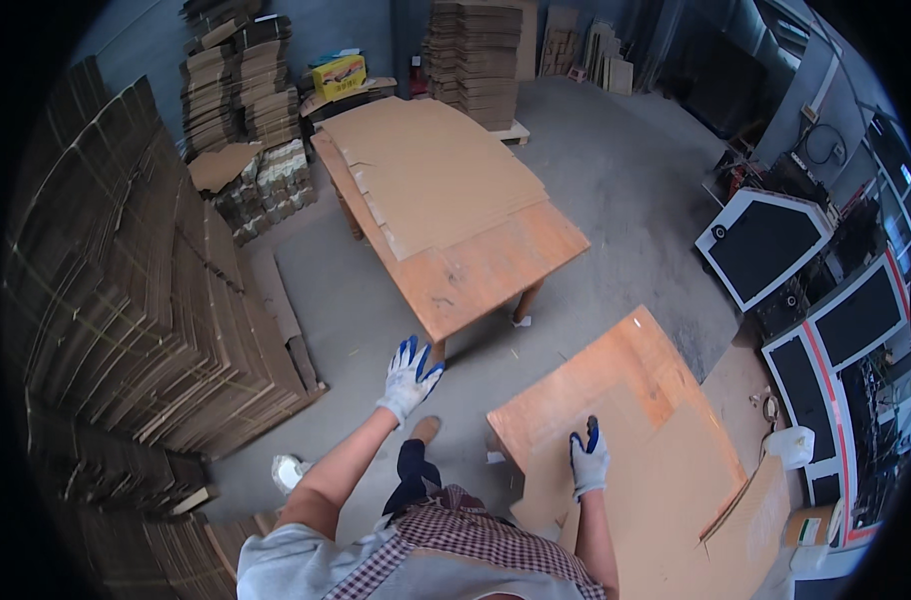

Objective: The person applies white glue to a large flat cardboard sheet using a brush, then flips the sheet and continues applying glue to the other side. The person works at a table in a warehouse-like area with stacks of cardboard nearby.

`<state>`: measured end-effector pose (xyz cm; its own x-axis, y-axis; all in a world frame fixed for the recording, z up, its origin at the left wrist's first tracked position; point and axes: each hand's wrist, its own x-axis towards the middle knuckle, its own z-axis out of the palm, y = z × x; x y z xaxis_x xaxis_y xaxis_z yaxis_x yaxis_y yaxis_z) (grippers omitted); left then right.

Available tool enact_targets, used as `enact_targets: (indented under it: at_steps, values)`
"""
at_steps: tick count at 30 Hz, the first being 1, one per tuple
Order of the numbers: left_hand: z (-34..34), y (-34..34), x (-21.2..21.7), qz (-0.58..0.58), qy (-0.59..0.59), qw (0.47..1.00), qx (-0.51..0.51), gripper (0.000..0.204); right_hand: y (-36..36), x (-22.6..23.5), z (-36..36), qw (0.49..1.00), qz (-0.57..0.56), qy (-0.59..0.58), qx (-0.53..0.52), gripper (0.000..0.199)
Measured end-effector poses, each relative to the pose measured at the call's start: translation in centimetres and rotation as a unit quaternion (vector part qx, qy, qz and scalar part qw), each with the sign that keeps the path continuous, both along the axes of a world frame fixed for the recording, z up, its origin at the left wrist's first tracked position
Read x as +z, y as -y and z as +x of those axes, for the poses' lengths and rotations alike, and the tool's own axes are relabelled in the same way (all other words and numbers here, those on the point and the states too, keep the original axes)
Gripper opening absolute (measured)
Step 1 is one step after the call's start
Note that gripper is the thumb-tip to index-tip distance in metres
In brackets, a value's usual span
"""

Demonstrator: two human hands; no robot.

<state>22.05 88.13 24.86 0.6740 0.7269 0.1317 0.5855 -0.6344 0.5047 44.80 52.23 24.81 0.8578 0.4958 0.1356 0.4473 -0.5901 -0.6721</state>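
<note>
My left hand (411, 381), in a white glove with blue fingers, is raised over the floor near the close corner of the far wooden table (491, 275). Its fingers are spread and nothing is in them. My right hand (590, 462), gloved the same way, is over the brown cardboard sheets (641, 490) on the nearer wooden table (626, 345). Its thumb and fingers stand apart; whether it touches the cardboard I cannot tell. Another stack of flat cardboard sheets (436, 165) covers most of the far table.
Tall bundles of folded cardboard (146, 290) line the left side. More cardboard stacks (471, 65) and a yellow box (339, 76) stand at the back. On the right are machines with black-and-white panels (766, 245). A white crumpled thing (289, 471) lies on the floor.
</note>
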Motion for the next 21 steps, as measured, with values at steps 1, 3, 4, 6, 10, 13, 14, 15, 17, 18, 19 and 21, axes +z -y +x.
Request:
enact_targets:
  at_steps: [1, 3, 4, 6, 10, 13, 14, 15, 17, 18, 19, 21]
  values:
    - [1.8, -3.8, 0.2, 0.009, -0.013, 1.000, -0.001, 0.069, -2.3, 1.0, -1.5, 0.999, -0.035, -0.022, -0.005, 0.060]
    - [6.0, -11.7, 0.3, 0.024, -0.042, 0.999, -0.006, 0.074, -5.8, 2.2, -3.1, 0.994, -0.062, -0.079, -0.036, 0.057]
    - [8.1, -15.2, 0.3, 0.015, -0.080, 0.997, -0.013, 0.076, -6.3, 1.7, -3.5, 0.997, -0.047, -0.046, -0.039, 0.058]
    - [11.6, -20.1, 0.1, -0.003, -0.131, 0.991, 0.006, 0.079, -7.3, 1.2, -4.0, 0.988, -0.078, -0.106, -0.086, 0.057]
    - [14.4, -24.6, -1.1, -0.022, -0.167, 0.984, -0.049, 0.083, -7.9, 0.0, -5.7, 0.973, -0.086, -0.161, -0.144, 0.058]
    - [13.9, -24.0, -2.5, 0.007, 0.005, 0.996, -0.092, 0.065, -10.0, -0.9, -7.1, 0.963, -0.032, -0.210, -0.167, 0.057]
    - [12.6, -22.8, -3.1, 0.011, 0.057, 0.994, -0.089, 0.060, -10.4, -1.8, -8.0, 0.958, -0.007, -0.231, -0.168, 0.057]
    - [11.0, -20.7, -2.3, 0.005, 0.096, 0.991, -0.096, 0.047, -11.3, -1.9, -8.7, 0.960, -0.023, -0.241, -0.141, 0.057]
    - [6.3, -17.6, -3.9, -0.063, 0.058, 0.986, -0.144, 0.045, -14.6, -2.1, -9.4, 0.962, -0.057, -0.262, -0.057, 0.055]
    - [4.2, -15.7, -4.6, -0.125, 0.050, 0.979, -0.154, 0.044, -16.0, -2.3, -9.7, 0.960, -0.071, -0.270, -0.012, 0.053]
    - [1.7, -13.8, -6.1, -0.179, 0.032, 0.976, -0.122, 0.043, -18.9, 0.0, -10.2, 0.941, -0.176, -0.290, 0.018, 0.052]
    - [-3.3, -10.4, -8.1, -0.244, 0.039, 0.967, -0.057, 0.043, -23.3, 1.7, -11.9, 0.932, -0.205, -0.284, 0.093, 0.043]
